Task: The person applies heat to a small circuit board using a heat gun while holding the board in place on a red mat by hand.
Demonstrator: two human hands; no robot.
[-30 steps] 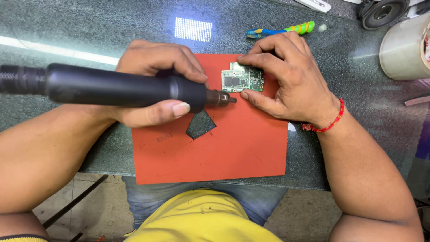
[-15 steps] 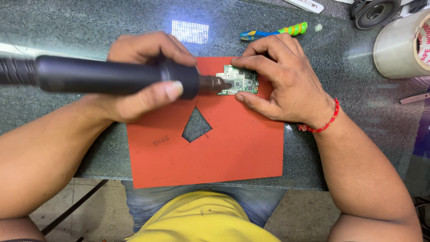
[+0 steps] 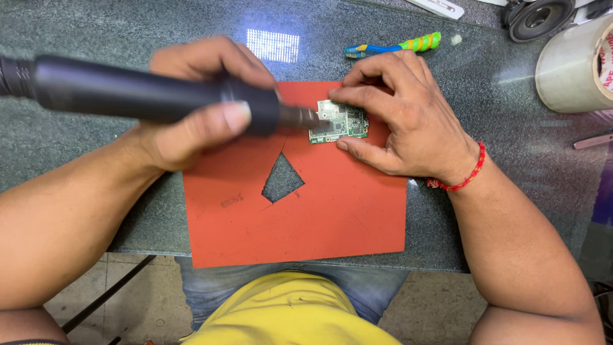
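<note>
Lying flat on the orange mat point(image 3: 332, 217), the small green circuit board point(image 3: 340, 121) sits between the right hand's point(image 3: 408, 121) fingers: index on its top edge, thumb just below its lower edge, pinning it. It looks light, thin, stiff and easily damaged, best held by the bare edges. Its long axis runs left to right. The left hand point(image 3: 191, 108) is clenched around a thick black tool point(image 3: 147, 96), whose long body also lies left to right, the metal tip pointing right at the board's left end.
</note>
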